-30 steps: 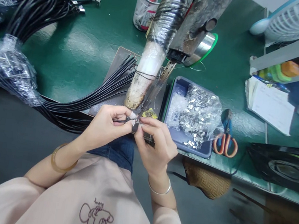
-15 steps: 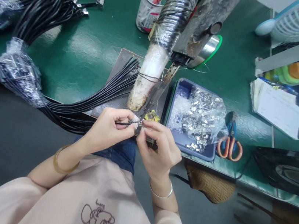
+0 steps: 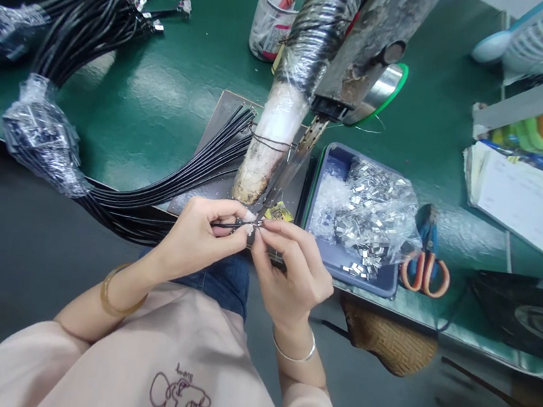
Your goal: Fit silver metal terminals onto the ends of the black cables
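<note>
My left hand is closed on the end of a black cable at the table's front edge. The fingertips of my right hand meet it, pinched on a tiny metal piece at the cable's end. Just above my fingertips are the thin metal tip of a fixed tool and a white, stained nozzle tube. More black cables lie fanned on a grey board to the left. A yellow item sits behind my right fingers.
On the right are a blue tray with bagged small metal parts, orange-handled pliers and papers. Plastic-wrapped cable bundles lie left. A clear cup stands at the back.
The whole view has shifted slightly, so objects appear a little further right. Both hands keep nearly the same pose, fingertips together at the cable end.
</note>
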Demonstrator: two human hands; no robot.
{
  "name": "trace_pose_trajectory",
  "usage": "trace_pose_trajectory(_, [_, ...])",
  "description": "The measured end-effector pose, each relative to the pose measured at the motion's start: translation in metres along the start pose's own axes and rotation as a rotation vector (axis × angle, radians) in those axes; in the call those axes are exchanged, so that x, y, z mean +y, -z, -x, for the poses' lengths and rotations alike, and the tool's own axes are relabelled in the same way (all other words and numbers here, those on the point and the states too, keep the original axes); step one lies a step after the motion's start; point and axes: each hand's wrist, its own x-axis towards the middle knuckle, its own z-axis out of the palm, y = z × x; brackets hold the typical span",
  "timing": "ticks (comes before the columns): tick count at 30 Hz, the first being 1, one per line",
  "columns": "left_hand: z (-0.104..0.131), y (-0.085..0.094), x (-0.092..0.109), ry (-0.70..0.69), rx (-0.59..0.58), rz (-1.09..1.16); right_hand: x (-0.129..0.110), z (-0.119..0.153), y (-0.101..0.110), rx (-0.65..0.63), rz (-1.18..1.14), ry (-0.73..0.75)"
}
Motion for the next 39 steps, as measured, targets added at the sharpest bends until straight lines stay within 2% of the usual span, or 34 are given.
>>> trace_pose_trajectory(6, [-0.001, 0.003, -0.003, 0.081, -0.077, 0.066, 0.001, 0.004, 0.002, -0.041, 0.033, 0.048])
trace_pose_trajectory(11, [-0.002, 0.002, -0.002, 0.084, -0.08, 0.077, 0.002, 0.004, 0.002, -0.02, 0.001, 0.025])
trace_pose_trajectory(14, [0.001, 0.002, -0.001, 0.097, -0.059, 0.071, 0.002, 0.006, 0.005, -0.04, -0.092, -0.074])
trace_pose_trajectory(17, [0.007, 0.002, -0.003, 0.102, -0.042, 0.035, 0.002, 0.01, 0.011, -0.045, -0.19, -0.263])
trace_pose_trajectory(19, [0.011, 0.001, -0.004, 0.039, -0.004, -0.047, 0.001, 0.013, 0.015, -0.042, -0.174, -0.331])
trace_pose_trajectory(20, [0.013, 0.0, -0.005, -0.019, 0.022, -0.1, 0.0, 0.013, 0.017, -0.064, -0.133, -0.32])
trace_pose_trajectory(22, [0.015, -0.001, -0.006, -0.154, 0.054, -0.193, -0.002, 0.013, 0.017, -0.143, -0.024, -0.236])
trace_pose_trajectory(24, [0.017, -0.001, -0.007, -0.235, 0.049, -0.232, -0.005, 0.011, 0.015, -0.213, 0.057, -0.158])
trace_pose_trajectory(26, [0.02, 0.0, -0.008, -0.206, -0.002, -0.175, -0.009, 0.01, 0.013, -0.225, 0.064, -0.131])
trace_pose_trajectory(28, [0.022, 0.003, -0.01, -0.096, -0.087, -0.042, -0.011, 0.011, 0.016, -0.213, 0.008, -0.125])
trace_pose_trajectory(31, [0.028, 0.011, -0.013, 0.04, -0.194, 0.145, -0.005, 0.013, 0.031, -0.064, -0.02, -0.155])
trace_pose_trajectory(33, [0.031, 0.016, -0.014, 0.072, -0.254, 0.203, 0.008, 0.011, 0.046, 0.054, 0.088, -0.248])
trace_pose_trajectory(35, [0.032, 0.021, -0.012, 0.076, -0.361, 0.225, 0.028, 0.007, 0.06, -0.02, 0.217, -0.345])
trace_pose_trajectory(36, [0.032, 0.023, -0.011, 0.072, -0.429, 0.226, 0.04, 0.005, 0.066, -0.127, 0.249, -0.349])
trace_pose_trajectory(39, [0.028, 0.029, -0.007, 0.065, -0.568, 0.223, 0.071, 0.0, 0.073, -0.324, 0.267, -0.31])
